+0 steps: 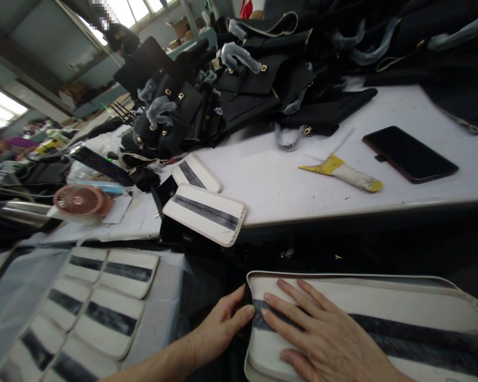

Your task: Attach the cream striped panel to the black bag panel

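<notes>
Panel (pixel 382 307) under right hand (pixel 322 339) fingers, left hand (pixel 219 329) gripping edge.

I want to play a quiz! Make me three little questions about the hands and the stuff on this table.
1. True or false: the right hand lies flat on the striped panel.
2. Which thing lies nearest the phone on the white table? A) a cup B) the yellow scraper C) scissors
3. Fill the gap: the pile of bags at the far side of the table is coloured ____.

Key: 1 true; 2 B; 3 black.
</notes>
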`<state>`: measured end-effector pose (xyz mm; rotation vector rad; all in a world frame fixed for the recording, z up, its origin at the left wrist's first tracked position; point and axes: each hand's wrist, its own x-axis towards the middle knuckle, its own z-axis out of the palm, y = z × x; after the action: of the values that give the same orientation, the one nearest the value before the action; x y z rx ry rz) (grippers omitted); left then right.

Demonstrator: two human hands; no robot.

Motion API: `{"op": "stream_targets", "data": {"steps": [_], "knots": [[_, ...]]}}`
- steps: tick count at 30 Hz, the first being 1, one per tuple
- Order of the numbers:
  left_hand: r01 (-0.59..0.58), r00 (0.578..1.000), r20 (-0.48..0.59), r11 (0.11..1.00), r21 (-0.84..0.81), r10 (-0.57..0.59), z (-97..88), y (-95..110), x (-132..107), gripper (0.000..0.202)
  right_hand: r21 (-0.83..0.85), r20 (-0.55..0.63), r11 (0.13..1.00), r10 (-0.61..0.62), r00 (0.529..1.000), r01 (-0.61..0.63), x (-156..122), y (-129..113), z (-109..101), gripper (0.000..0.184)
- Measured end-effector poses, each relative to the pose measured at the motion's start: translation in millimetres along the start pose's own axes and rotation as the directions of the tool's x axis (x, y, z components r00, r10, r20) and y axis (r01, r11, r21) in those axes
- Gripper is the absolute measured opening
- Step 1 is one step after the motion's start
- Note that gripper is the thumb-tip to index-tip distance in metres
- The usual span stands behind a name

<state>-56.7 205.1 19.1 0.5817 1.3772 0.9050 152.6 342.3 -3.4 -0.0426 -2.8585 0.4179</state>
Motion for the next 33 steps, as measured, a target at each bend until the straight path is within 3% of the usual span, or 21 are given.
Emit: {"op": "stream_targets", "data": {"steps": [4,7,9,13,18,20,22,26,28,29,30,31,32,33], "knots": [[-0.049,0.988,-0.148,0.999,0.004,0.049,3.2,-17.9,0.9,0.054,-0.01,0.006,1.0,0.004,1.0,-0.004,0.9,-0.5,-0.6,0.057],[-0.076,0.945,-0.321,0.997,-0.025,0.064,13.1,-38.4,1.3,0.058,-0.023,0.016,1.0,0.0,1.0,0.0,1.6,-1.2,-1.2,0.056],[-0.117,0.925,-0.374,0.986,-0.116,0.065,21.8,-50.0,3.5,0.06,-0.037,0.027,0.999,-0.007,1.0,0.008,1.8,-1.6,-1.5,0.055],[-0.271,0.922,-0.361,0.895,-0.355,0.137,35.0,-59.4,9.6,0.059,-0.082,0.05,0.997,-0.013,0.999,0.017,1.5,-3.9,-4.5,0.055],[-0.32,0.945,-0.267,0.712,-0.625,0.19,41.0,-59.3,8.2,0.059,-0.119,0.072,0.992,-0.036,0.997,0.045,-0.2,-9.8,-9.3,0.055],[-0.349,0.937,-0.266,0.653,-0.673,0.226,41.7,-60.1,6.9,0.058,-0.113,0.091,0.992,-0.041,0.995,0.051,-0.9,-11.3,-9.2,0.056],[-0.362,0.931,-0.279,0.664,-0.654,0.234,40.5,-61.0,6.8,0.055,-0.09,0.11,0.995,-0.035,0.993,0.045,-0.8,-11.8,-8.8,0.056],[-0.385,0.9,-0.356,0.842,-0.377,0.253,31.5,-58.9,5.9,0.056,0.015,0.155,1.0,0.022,0.988,-0.025,1.7,-12.4,-14.1,0.056],[-0.428,0.814,-0.452,0.903,-0.043,0.364,25.8,-52.6,2.2,0.056,0.104,0.193,0.992,0.053,0.98,-0.074,2.3,-13.6,-21.3,0.054],[-0.433,0.743,-0.485,0.884,0.178,0.462,23.0,-47.5,0.0,0.057,0.153,0.211,0.984,0.063,0.975,-0.097,2.2,-14.3,-25.2,0.053],[-0.41,0.66,-0.481,0.812,0.415,0.578,20.3,-41.2,-1.9,0.058,0.201,0.223,0.973,0.07,0.972,-0.116,1.9,-14.8,-28.7,0.053],[-0.382,0.579,-0.417,0.684,0.621,0.701,18.2,-34.0,-3.0,0.054,0.244,0.225,0.961,0.074,0.972,-0.129,1.3,-14.9,-31.5,0.053],[-0.363,0.509,-0.286,0.504,0.784,0.812,16.8,-26.2,-3.0,0.049,0.278,0.215,0.951,0.075,0.974,-0.135,0.5,-14.7,-33.3,0.054],[-0.372,0.477,-0.138,0.341,0.863,0.868,16.7,-18.6,-1.7,0.044,0.303,0.197,0.944,0.075,0.978,-0.134,-0.4,-14.2,-34.3,0.054]]}}
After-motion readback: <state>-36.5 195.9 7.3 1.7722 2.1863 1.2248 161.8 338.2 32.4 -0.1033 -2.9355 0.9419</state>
